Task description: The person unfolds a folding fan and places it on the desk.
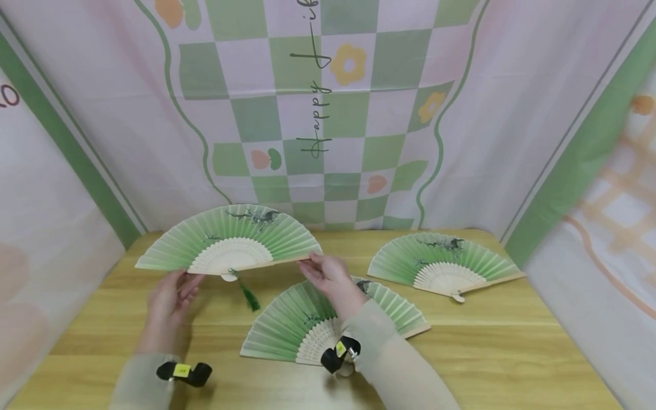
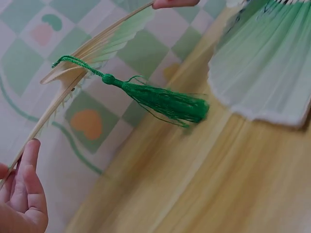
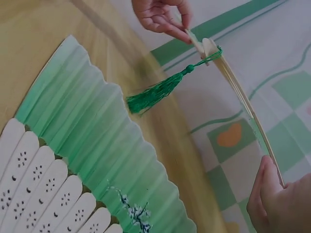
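A spread folding fan [image 1: 230, 257], green fading to white with a dark blossom-branch print, is held up over the far left of the table. My left hand [image 1: 168, 299] pinches its left outer stick between thumb and fingers. At the opposite end, my right hand [image 1: 335, 280] grips the tip of the other outer stick. From the fan's pivot hangs a green tassel [image 2: 165, 102], slanting down over the wood. Below my right forearm lies a second spread fan [image 1: 279, 329], partly hidden by that hand and sleeve.
A third spread fan [image 1: 445, 266] lies on the right of the wooden table [image 1: 492, 353]. Behind the table hangs a checked green and white cloth [image 1: 256, 114], with more cloth [image 1: 56, 228] at both sides. A black strap [image 1: 184, 373] circles each wrist.
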Motion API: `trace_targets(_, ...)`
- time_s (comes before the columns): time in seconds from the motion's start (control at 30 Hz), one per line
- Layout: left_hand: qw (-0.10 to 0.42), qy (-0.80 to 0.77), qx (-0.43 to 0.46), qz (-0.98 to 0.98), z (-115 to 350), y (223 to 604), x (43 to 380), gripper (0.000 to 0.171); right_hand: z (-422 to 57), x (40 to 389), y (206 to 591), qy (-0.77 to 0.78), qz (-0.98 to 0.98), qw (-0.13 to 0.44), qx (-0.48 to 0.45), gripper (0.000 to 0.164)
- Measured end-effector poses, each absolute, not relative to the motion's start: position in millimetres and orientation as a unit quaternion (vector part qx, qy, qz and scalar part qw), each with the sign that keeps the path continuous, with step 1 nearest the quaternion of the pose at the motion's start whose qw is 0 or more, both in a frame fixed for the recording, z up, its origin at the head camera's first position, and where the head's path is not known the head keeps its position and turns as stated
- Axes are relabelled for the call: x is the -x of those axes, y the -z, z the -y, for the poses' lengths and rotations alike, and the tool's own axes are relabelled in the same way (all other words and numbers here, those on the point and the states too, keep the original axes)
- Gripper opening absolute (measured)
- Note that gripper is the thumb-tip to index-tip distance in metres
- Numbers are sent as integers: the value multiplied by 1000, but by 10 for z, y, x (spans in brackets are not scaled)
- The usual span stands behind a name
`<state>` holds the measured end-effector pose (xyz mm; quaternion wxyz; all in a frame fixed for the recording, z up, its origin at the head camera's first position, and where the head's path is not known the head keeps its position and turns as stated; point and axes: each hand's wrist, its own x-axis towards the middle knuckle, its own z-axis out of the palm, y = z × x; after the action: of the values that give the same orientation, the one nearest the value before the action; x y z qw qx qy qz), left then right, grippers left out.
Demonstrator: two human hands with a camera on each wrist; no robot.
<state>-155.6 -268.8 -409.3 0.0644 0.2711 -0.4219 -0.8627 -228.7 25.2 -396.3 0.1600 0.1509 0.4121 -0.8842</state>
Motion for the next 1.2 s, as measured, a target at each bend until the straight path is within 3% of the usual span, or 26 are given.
trace_targets(0.37,68,829,-304,465,2962,4108,1583,9,-26,2406,4110,843,-479,177,-170,30)
trace_targets(0.53,65,826,-322,458,3050,4217,1592,4,13,2453,4186,839,-483,167,-186,30)
trace_targets(0.8,36,838,-332,432,3415,4338,1631,33,19,2523,4272,838,-480,165,-200,31)
trace_targets(1.2,39,805,-376,457,3671,4444,1638,36,-10,2619,4336,815,-516,165,-206,30)
